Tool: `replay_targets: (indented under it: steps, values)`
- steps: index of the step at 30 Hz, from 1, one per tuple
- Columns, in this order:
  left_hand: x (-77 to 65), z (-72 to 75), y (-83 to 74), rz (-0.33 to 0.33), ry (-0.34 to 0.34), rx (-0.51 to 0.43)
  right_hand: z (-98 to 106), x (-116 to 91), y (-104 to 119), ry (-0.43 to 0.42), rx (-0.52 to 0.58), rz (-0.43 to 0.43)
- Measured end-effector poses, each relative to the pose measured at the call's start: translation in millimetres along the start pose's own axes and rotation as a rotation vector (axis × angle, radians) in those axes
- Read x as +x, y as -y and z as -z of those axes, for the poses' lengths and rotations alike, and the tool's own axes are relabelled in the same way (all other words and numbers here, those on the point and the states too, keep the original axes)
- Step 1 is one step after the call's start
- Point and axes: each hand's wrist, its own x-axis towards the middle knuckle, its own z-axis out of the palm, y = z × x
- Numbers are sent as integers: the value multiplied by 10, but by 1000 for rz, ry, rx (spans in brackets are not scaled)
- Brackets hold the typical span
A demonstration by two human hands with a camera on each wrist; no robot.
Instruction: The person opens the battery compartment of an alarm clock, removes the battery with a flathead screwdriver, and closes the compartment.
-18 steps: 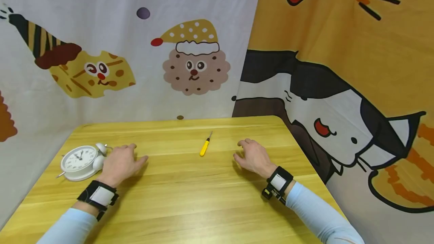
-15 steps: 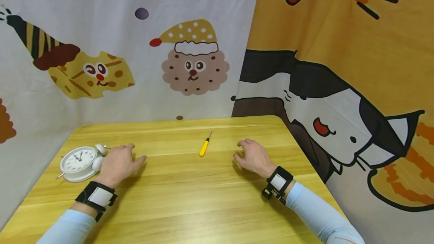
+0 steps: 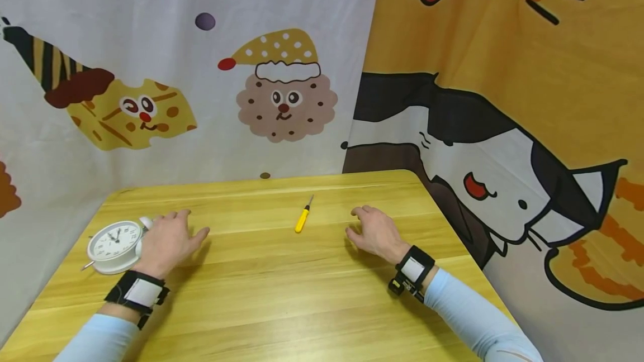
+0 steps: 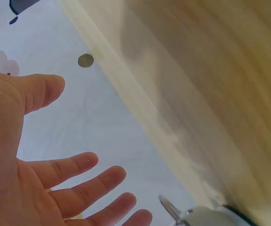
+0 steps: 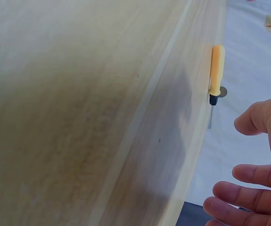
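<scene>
A white twin-bell alarm clock (image 3: 114, 242) lies face up at the left of the table. My left hand (image 3: 165, 243) hovers right beside it, hiding part of its bell side; whether they touch I cannot tell. In the left wrist view the fingers (image 4: 78, 195) are spread and hold nothing, and a bit of the clock (image 4: 209, 217) peeks in at the bottom. A small yellow-handled screwdriver (image 3: 302, 221) lies mid-table, tip pointing away. To its right is my right hand (image 3: 376, 232), relaxed and holding nothing. The right wrist view shows the screwdriver (image 5: 217, 70) beyond that hand's thumb.
The wooden table (image 3: 271, 295) has its far edge against a white cartoon-print curtain (image 3: 166, 27). An orange cartoon-print curtain (image 3: 483, 38) hangs along the right side. Both wrists wear black straps.
My left hand has shifted slightly left, covering more of the clock's bells. The right hand stays in place. The head view has turned a little, so the background drifts.
</scene>
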Motion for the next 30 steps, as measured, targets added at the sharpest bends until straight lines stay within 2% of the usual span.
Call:
replay_targets:
  steps: [14, 30]
  values:
    - [-24, 100, 152, 35, -110, 11, 2, 20, 12, 13, 17, -17]
    - [-122, 146, 357, 131, -60, 16, -10, 3, 13, 10, 16, -11]
